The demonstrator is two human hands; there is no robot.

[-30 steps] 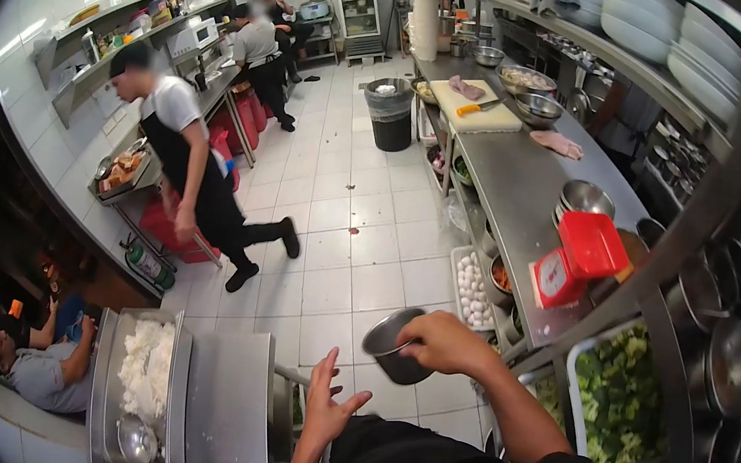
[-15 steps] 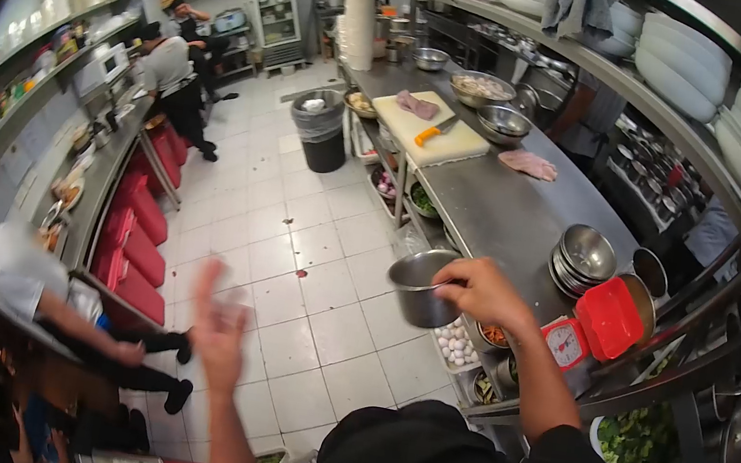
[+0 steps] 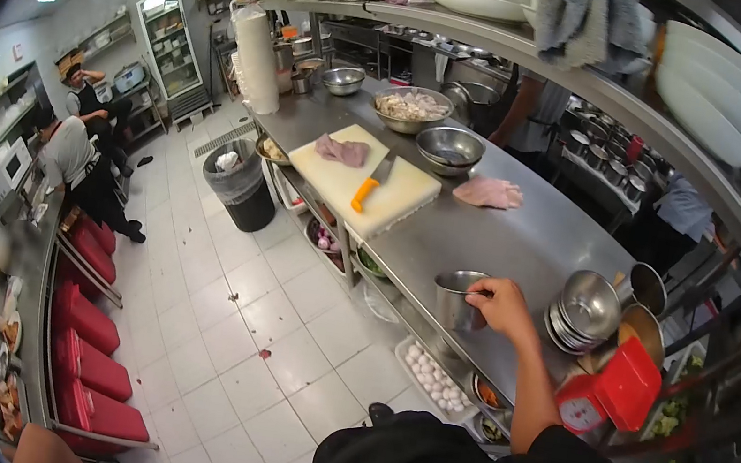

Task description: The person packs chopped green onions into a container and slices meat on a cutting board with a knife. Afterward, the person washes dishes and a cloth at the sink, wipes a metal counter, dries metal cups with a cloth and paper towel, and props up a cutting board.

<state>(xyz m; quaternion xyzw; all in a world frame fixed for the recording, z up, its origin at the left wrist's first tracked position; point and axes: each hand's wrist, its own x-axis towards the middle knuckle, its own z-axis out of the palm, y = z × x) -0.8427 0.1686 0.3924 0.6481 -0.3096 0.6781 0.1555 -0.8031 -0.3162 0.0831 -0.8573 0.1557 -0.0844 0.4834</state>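
My right hand (image 3: 506, 309) is closed on the rim of a small, deep stainless-steel pot (image 3: 456, 308), thumb and fingers pinching its right side. The pot is upright at the front edge of the steel counter (image 3: 530, 244); I cannot tell whether its base rests there. My left hand is out of view; a bit of bare skin at the bottom left edge is too cut off to place. Right of my hand stand stacked metal bowls (image 3: 589, 305) and a red kitchen scale (image 3: 581, 405) with a red plastic tray (image 3: 631, 387) on it.
A cutting board (image 3: 391, 220) holds raw meat (image 3: 342, 151) and an orange-handled knife (image 3: 367, 191). Another meat piece (image 3: 488, 192) lies beside a metal bowl (image 3: 448, 151). Eggs (image 3: 435, 381) sit below the counter. A bin (image 3: 243, 195) stands on the floor; people (image 3: 78, 157) are at the left.
My right hand has brought the pot from over the floor to the counter's edge. My left hand has left the view. The camera has turned toward the counter.
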